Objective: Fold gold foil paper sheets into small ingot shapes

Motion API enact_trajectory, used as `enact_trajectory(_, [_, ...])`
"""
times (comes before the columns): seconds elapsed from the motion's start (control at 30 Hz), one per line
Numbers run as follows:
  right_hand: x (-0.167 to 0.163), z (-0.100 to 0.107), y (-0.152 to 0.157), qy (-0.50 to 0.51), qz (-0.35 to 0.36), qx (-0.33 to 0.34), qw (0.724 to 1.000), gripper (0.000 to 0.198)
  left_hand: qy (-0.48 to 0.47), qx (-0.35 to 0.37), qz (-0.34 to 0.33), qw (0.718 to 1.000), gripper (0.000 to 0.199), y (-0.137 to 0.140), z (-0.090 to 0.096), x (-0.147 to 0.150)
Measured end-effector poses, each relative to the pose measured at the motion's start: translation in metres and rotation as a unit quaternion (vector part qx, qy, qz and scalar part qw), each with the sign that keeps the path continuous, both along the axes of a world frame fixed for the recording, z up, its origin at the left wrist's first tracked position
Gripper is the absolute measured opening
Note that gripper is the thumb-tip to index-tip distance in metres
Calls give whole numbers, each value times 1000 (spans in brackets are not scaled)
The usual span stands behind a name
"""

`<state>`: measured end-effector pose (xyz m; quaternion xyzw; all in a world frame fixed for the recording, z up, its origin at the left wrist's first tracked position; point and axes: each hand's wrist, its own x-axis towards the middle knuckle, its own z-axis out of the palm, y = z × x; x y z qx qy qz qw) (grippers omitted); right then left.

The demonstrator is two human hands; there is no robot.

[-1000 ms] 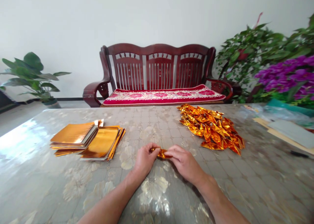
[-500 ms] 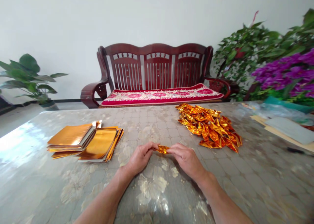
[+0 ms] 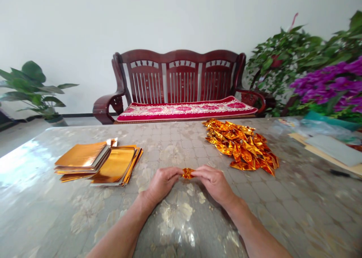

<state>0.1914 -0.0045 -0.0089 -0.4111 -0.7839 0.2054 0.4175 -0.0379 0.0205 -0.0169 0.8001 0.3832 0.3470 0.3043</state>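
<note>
You are holding a folded gold-foil paper piece (image 3: pixel 187 173) low over the table (image 3: pixel 172 137), in front of you and between your 2 hands; whether it is touching the tabletop, you cannot tell from this view. Your left hand (image 3: pixel 162 182) is pinching its left end, and your right hand (image 3: pixel 213 180) is pinching its right end, the fingers of each lying close together. Beyond your right hand, a heap of folded gold-foil pieces (image 3: pixel 243 146) is lying on the table. Well to the left of your left hand, 2 stacks of flat gold-foil sheets are sitting side by side, the left stack (image 3: pixel 80 155) touching the right stack (image 3: pixel 115 165). At the far right, a black pen (image 3: pixel 340 173) is lying near a pale grey sheet (image 3: pixel 336 149). Behind the table, a dark red wooden bench (image 3: pixel 181 57) is bearing a red floral seat cover (image 3: pixel 181 109), with leafy plants standing at both sides.
</note>
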Motion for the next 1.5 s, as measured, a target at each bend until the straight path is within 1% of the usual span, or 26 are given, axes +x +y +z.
enact_trajectory(0.23, [-3, -1, -2, 21, -3, 2, 1000, 26, -15, -5, 19, 1000, 24, -4, 0, 5])
enact_trajectory(0.4, [-6, -1, -5, 4, -1, -7, 1000, 26, -8, -18, 33, 999, 21, -7, -1, 8])
enact_trajectory(0.57, [-10, -1, -8, -5, 4, -16, 1000, 25, -2, -17, 14, 1000, 18, -10, 1, 10])
enact_trajectory(0.73, [-13, -4, -9, -2, -31, -29, 999, 26, -8, 5, 34, 999, 19, -14, 3, 13])
enact_trajectory(0.9, [-13, -7, -11, -2, -74, -34, 997, 26, -14, -3, 75, 997, 12, -15, 0, 16])
enact_trajectory(1.03, [-15, -5, -13, -22, -64, -25, 997, 26, -5, 6, 52, 999, 11, -16, -1, 15])
enact_trajectory(1.17, [-16, -4, -15, -35, -77, -11, 996, 24, 7, 15, 21, 1000, 11, -19, 2, 17])
enact_trajectory(1.37, [-13, -6, -13, -27, -97, 19, 995, 24, -25, -19, -13, 999, 16, -20, 4, 18])
enact_trajectory(1.43, [-13, -5, -13, -26, -96, 23, 995, 24, -46, -44, 0, 998, 12, -18, 4, 19])
enact_trajectory(1.5, [-14, -5, -12, -23, -96, 27, 995, 24, -79, -80, 27, 993, 7, -16, 5, 21])
